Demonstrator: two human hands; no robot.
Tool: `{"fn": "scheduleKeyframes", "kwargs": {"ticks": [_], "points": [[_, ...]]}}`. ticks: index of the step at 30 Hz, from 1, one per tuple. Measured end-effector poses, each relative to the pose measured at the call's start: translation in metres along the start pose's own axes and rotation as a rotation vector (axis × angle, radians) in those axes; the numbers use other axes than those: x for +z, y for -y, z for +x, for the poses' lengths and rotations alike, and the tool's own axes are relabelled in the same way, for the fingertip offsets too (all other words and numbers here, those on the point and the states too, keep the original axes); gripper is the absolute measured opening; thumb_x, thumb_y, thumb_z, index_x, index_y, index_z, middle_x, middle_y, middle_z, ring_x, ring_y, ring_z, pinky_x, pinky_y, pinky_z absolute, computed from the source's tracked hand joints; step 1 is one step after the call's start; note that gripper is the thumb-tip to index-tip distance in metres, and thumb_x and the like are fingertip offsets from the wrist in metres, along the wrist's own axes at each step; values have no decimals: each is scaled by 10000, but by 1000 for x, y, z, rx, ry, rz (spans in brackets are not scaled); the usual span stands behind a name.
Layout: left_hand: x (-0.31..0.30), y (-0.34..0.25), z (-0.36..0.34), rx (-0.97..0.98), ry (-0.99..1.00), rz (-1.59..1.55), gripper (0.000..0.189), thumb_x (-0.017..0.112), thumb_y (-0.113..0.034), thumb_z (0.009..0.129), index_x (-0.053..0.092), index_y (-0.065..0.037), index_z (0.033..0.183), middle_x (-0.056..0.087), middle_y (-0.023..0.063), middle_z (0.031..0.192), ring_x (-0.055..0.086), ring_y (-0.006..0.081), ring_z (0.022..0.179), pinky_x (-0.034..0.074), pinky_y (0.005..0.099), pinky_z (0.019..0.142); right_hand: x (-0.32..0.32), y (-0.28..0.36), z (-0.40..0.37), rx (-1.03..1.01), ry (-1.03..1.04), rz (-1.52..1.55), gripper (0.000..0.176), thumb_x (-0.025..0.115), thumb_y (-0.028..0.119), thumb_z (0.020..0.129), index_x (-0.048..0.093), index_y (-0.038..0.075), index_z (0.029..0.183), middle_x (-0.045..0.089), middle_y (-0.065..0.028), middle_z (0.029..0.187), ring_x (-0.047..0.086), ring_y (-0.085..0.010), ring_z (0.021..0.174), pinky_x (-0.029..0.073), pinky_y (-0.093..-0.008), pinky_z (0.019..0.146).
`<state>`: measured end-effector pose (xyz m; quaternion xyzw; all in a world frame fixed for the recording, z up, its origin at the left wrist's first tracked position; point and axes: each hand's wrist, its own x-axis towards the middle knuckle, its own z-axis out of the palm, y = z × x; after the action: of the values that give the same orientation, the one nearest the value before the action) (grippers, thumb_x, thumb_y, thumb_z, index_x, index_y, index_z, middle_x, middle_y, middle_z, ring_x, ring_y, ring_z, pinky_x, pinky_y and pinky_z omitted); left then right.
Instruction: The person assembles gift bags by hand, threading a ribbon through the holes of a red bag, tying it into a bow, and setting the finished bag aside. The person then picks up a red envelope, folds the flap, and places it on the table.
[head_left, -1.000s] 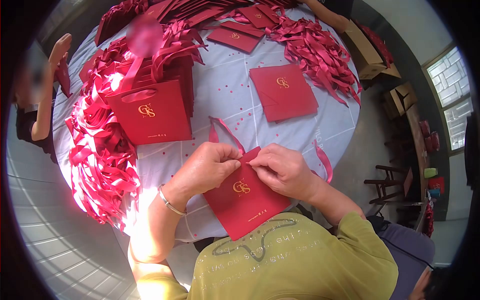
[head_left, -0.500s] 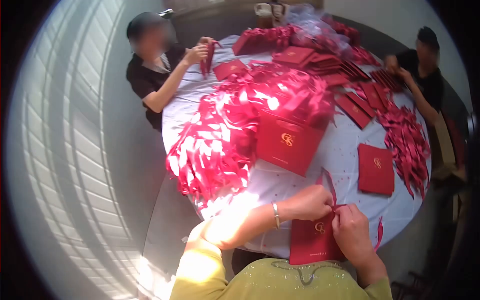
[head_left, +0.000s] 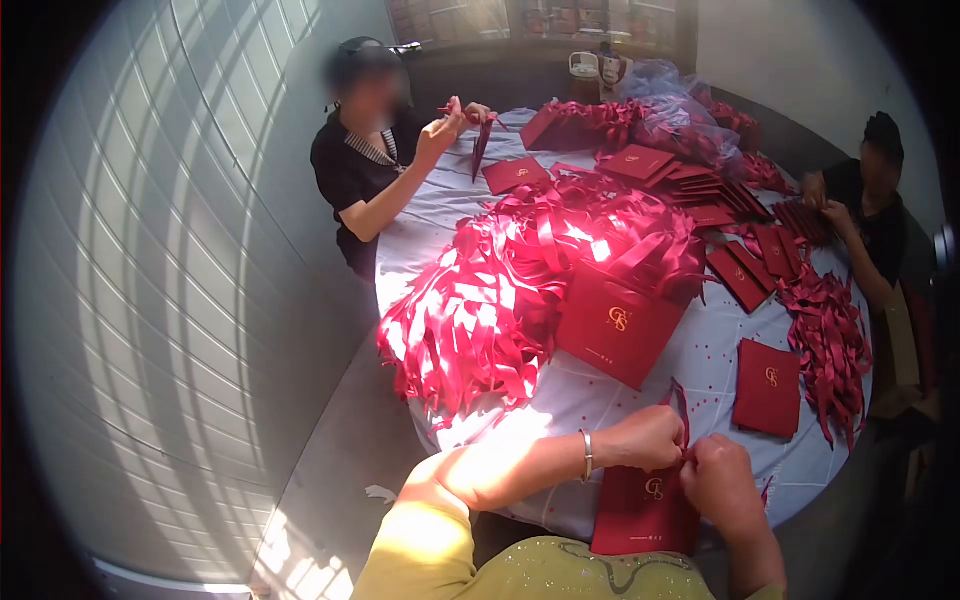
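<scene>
A red paper bag (head_left: 645, 515) with a gold logo lies at the table's near edge, against the yellow-green top I wear. At its top edge my left hand (head_left: 648, 438), a bangle on the wrist, is closed on a red ribbon (head_left: 680, 400) whose end sticks up past the fingers. Close beside it, my right hand (head_left: 722, 482) pinches at the same spot; the fingertips meet at the ribbon and hide the exact grip. Beyond my hands a larger red bag (head_left: 618, 325) lies tilted against a big heap of red ribbons (head_left: 480, 320).
A stack of red bags (head_left: 766, 390) lies to the right, by a second ribbon pile (head_left: 825, 340). More bags (head_left: 700, 185) and clear plastic (head_left: 675, 100) cover the far side. One co-worker (head_left: 375, 150) handles a red piece at far left; another person (head_left: 870, 210) sits at right.
The camera view has shifted, so the whole scene sits lower and further right. My hands stay together at the bag's top. The co-worker at left has spread their hands slightly apart.
</scene>
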<state>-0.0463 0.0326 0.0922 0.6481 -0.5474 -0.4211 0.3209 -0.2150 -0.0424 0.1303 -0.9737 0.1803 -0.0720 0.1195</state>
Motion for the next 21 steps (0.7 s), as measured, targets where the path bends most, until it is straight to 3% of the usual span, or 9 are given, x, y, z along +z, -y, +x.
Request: {"fn": "scheduleKeyframes", "kwargs": {"ticks": [6,11,15,21], "points": [[8,15,9,139,-90,122,207,672,-189,767,669,17,779,645,219,695,671,339,684,493,424,616,18,8,-12,69,-76,-83,53,645,57,777,628,17,807,613,-187,820,627,-387,761,530,-470,685],[7,6,5,108,-99,45,210,676,-203,763,663,6,778,647,220,733,660,356,718,489,432,643,5,2,-17,-32,-196,132,47,632,46,798,604,8,797,601,-195,823,620,-389,744,529,-467,677],[14,5,4,143,-116,129,218,669,-219,780,668,-1,782,649,225,745,657,381,730,493,449,651,16,4,-20,-38,-140,-24,41,605,29,774,590,2,801,593,-190,823,634,-358,701,539,-441,628],[13,5,1,165,-120,155,226,658,-236,793,688,-12,809,657,240,786,654,415,770,500,480,671,14,10,-12,58,-74,-115,49,612,29,749,598,-10,776,606,-200,805,635,-371,736,536,-453,683]]}}
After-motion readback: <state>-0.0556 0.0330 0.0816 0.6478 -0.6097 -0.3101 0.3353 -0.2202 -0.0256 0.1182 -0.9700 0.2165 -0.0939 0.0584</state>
